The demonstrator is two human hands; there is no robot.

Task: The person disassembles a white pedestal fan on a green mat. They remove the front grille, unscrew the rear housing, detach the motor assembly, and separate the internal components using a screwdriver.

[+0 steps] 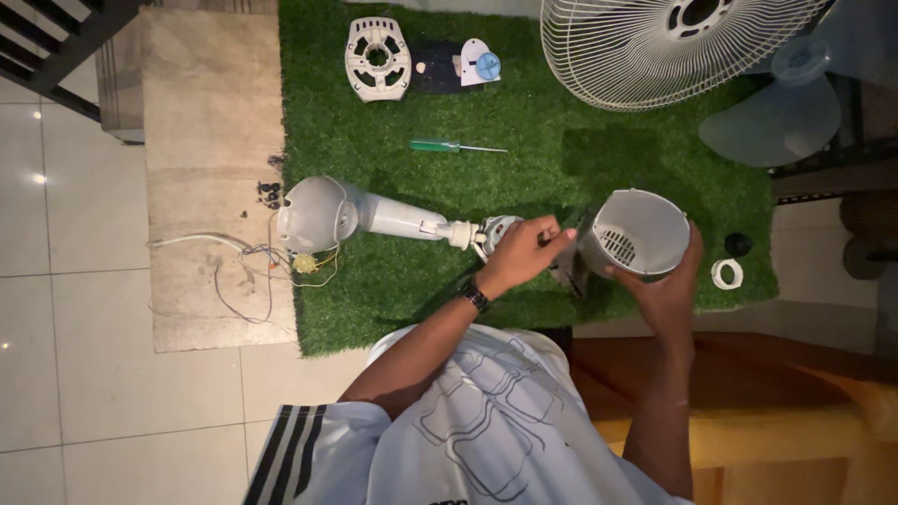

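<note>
My right hand (pixel 666 281) is closed around the grey motor cover (pixel 636 232); my left hand (pixel 524 252), fingers curled, pinches the motor (pixel 496 229) beside it, above green artificial grass (pixel 524 131) and white floor tiles (pixel 75 374).

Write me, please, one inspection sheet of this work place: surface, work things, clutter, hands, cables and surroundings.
Surface: green turf mat beside a brown board on a tiled floor.
Work things: grey motor cover in the right hand; fan body lying on the mat.
Clutter: green screwdriver, white vented plate, wire fan guard, fan blade, white ring, black cap, small screws.
Hands: left hand at the motor end; right grips the cover.
Cables: loose wires from the fan body's base.
Surroundings: dark railing.
</note>
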